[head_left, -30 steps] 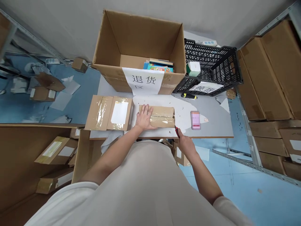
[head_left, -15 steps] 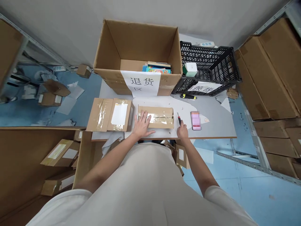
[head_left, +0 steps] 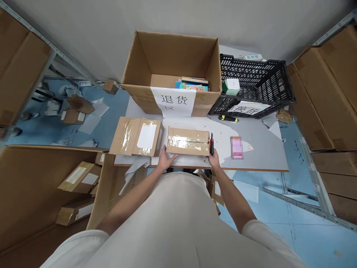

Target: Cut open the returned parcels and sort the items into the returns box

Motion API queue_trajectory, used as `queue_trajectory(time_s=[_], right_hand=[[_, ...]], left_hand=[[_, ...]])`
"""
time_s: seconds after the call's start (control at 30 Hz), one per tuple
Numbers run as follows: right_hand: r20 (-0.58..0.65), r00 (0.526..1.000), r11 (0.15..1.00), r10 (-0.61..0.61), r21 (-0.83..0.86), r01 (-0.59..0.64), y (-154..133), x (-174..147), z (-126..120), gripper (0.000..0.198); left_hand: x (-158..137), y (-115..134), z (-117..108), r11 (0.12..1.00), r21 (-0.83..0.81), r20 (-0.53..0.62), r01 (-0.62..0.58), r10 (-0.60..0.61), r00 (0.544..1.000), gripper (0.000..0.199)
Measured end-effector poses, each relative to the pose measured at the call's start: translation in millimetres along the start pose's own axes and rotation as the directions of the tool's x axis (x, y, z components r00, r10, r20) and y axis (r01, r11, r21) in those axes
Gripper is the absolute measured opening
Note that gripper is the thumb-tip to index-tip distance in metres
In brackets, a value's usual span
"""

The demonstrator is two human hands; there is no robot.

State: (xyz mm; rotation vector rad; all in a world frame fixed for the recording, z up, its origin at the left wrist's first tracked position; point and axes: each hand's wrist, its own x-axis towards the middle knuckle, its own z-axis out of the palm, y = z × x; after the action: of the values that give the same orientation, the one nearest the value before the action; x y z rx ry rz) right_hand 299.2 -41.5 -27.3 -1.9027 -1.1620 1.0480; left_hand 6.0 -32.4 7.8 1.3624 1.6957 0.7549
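A small taped cardboard box [head_left: 188, 149] lies on the table between my hands, with shiny clear tape and a dark line along its top. At its front left corner is my left hand [head_left: 165, 161], thumb and fingers spread around the corner. My right hand [head_left: 214, 160] is closed around a red and black utility knife [head_left: 212, 143], which points away from me beside the box's right end. A larger taped carton [head_left: 135, 136] with a white label sits left of the box. To the right lies a phone [head_left: 237, 147] with a pinkish screen.
Behind stand a big open carton [head_left: 136, 95] holding books and a black plastic crate [head_left: 275, 80] with a small green-white box [head_left: 231, 86]. A yellow-black cutter [head_left: 228, 118] lies before the crate. Parcels fill a large carton [head_left: 25, 178] at left; shelved cartons [head_left: 320, 96] rise at right.
My left hand has gone from lying flat on the box's top to its front left corner. The right hand has brought the knife against the box's right end. The view has shifted slightly.
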Motion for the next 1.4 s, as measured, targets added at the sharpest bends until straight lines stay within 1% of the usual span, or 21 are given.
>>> queue_trajectory(time_s=[0.03, 0.07, 0.1, 0.13, 0.23, 0.27, 0.33, 0.43, 0.5, 0.63, 0.73, 0.83, 0.93, 0.97, 1.03, 1.13, 1.23, 1.3, 1.33, 1.4], right_hand=[[0.015, 1.000, 0.999, 0.004, 0.051, -0.004, -2.3, -1.6, 0.9, 0.041], [0.031, 0.999, 0.997, 0.018, 0.077, -0.020, -5.1, -3.2, 0.9, 0.039], [0.040, 0.999, 0.991, 0.033, 0.128, -0.038, -8.4, -4.6, -0.2, 0.037], [0.044, 0.998, 0.979, 0.044, 0.195, -0.051, -12.0, -5.6, -2.5, 0.035], [0.043, 0.997, 0.910, 0.058, 0.410, -0.071, -23.3, -6.8, -12.8, 0.034], [0.040, 0.998, 0.888, 0.057, 0.454, -0.069, -26.7, -6.5, -15.9, 0.035], [0.038, 0.998, 0.876, 0.052, 0.478, -0.064, -32.0, -5.3, -19.5, 0.038], [0.033, 0.998, 0.874, 0.061, 0.481, -0.069, -36.1, -2.7, -18.7, 0.040], [0.031, 0.998, 0.866, 0.056, 0.495, -0.065, -37.2, -1.5, -16.8, 0.039], [0.058, 0.997, 0.875, 0.041, 0.481, -0.064, -39.0, -3.6, -16.4, 0.035], [0.064, 0.997, 0.883, 0.043, 0.465, -0.068, -39.5, -10.0, -17.7, 0.034], [0.064, 0.995, 0.878, 0.072, 0.470, -0.094, -35.6, -19.0, -16.8, 0.037], [0.087, 0.989, 0.867, 0.122, 0.475, -0.149, -28.0, -27.3, -12.6, 0.041], [0.098, 0.986, 0.864, 0.135, 0.475, -0.166, -25.5, -29.3, -11.0, 0.041], [0.111, 0.983, 0.869, 0.144, 0.461, -0.179, -22.5, -31.9, -8.9, 0.041], [0.089, 0.990, 0.905, 0.109, 0.403, -0.136, -25.3, -33.4, -12.3, 0.038], [0.062, 0.998, 0.933, 0.030, 0.356, -0.051, -37.7, -34.2, -23.9, 0.033], [0.056, 0.998, 0.940, -0.036, 0.341, 0.015, -49.3, -34.3, -32.2, 0.035], [0.061, 0.996, 0.941, -0.065, 0.336, 0.041, -55.0, -33.9, -35.4, 0.037], [0.078, 0.992, 0.944, -0.099, 0.322, 0.069, -64.7, -31.9, -38.9, 0.041]], left_hand=[[2.7, -5.4, 1.7, 0.996, -0.075, 0.033, 0.042, -0.039, 0.999, 0.084], [5.2, -8.9, 2.3, 0.990, -0.125, 0.061, 0.059, -0.051, 0.997, 0.073], [7.2, -10.4, 1.9, 0.987, -0.153, 0.067, 0.056, -0.047, 0.997, 0.063], [9.0, -10.0, 0.6, 0.986, -0.162, 0.049, 0.043, -0.035, 0.998, 0.056], [13.4, -0.5, -5.9, 0.993, -0.119, -0.049, -0.006, 0.000, 0.999, 0.048], [14.8, 3.7, -7.8, 0.995, -0.095, -0.078, -0.017, 0.009, 0.997, 0.047], [17.9, 10.8, -9.9, 0.999, -0.037, -0.106, -0.032, 0.028, 0.994, 0.044], [23.3, 14.5, -10.1, 0.998, 0.025, -0.079, -0.049, 0.051, 0.996, 0.044], [26.9, 13.4, -9.5, 0.999, 0.019, -0.038, -0.048, 0.048, 0.998, 0.047], [29.1, 8.9, -8.7, 0.998, -0.063, 0.032, -0.026, 0.028, 0.999, 0.050], [22.9, 3.6, -9.2, 0.992, -0.130, 0.066, -0.001, 0.009, 0.998, 0.053], [12.6, -6.6, -8.7, 0.980, -0.195, 0.117, 0.043, -0.021, 0.993, 0.061], [5.9, -19.6, -4.6, 0.965, -0.240, 0.186, 0.103, -0.059, 0.981, 0.072], [5.4, -23.1, -2.9, 0.960, -0.255, 0.200, 0.116, -0.065, 0.978, 0.073], [6.1, -26.6, -0.8, 0.951, -0.283, 0.203, 0.125, -0.068, 0.977, 0.068], [6.3, -19.9, -4.9, 0.967, -0.244, 0.150, 0.079, -0.043, 0.988, 0.054], [1.1, -1.6, -16.4, 0.994, -0.101, 0.034, -0.040, 0.044, 0.998, 0.045], [-2.3, 11.6, -23.2, 0.993, -0.011, -0.048, -0.115, 0.114, 0.992, 0.046], [-3.0, 17.1, -25.1, 0.991, 0.023, -0.077, -0.133, 0.135, 0.988, 0.049], [-1.9, 24.8, -25.8, 0.990, 0.064, -0.109, -0.127, 0.134, 0.985, 0.053]])
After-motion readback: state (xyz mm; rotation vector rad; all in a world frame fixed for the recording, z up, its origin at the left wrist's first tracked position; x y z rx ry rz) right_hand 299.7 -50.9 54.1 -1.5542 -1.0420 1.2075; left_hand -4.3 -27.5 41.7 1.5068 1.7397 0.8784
